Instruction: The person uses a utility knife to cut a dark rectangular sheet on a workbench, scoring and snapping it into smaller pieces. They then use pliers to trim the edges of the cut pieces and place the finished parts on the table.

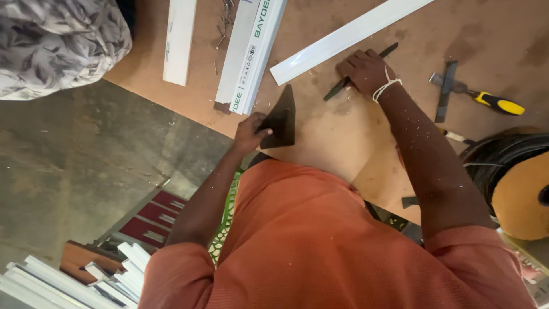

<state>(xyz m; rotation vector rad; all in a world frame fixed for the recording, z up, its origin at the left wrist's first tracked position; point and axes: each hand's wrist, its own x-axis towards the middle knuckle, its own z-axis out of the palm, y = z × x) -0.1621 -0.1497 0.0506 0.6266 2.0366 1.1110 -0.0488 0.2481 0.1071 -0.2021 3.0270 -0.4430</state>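
My left hand (250, 130) is curled around the edge of a dark, flat triangular metal plate (281, 119), thumb on top and fingers tucked beneath, so the plate lies pinched in my grip at the near edge of the brown fibreboard worktop (320, 143). My right hand (365, 70), with a white string bracelet (386, 87) at the wrist, is pressed down with fingers bent over a long, thin dark metal strip (354, 73) that lies slanted on the board; the strip runs out from under my knuckles at both ends. Just beyond that hand lies a long white plastic trunking strip (343, 40), angled across the board, its near end close to the tip of the triangular plate. To the left of it rests a white boxed length of trunking with green print (251, 54), then another plain white strip (179, 40), with a scatter of small dark nails (224, 20) between them. Off to my right sit a yellow-handled tool with a dark crossed blade (474, 94) and a coil of black cable on a wooden drum (509, 171). Below the board, on the grey floor, a bundle of white strips (74, 280) lies at the lower left, and grey patterned cloth (57, 40) shows at the upper left.
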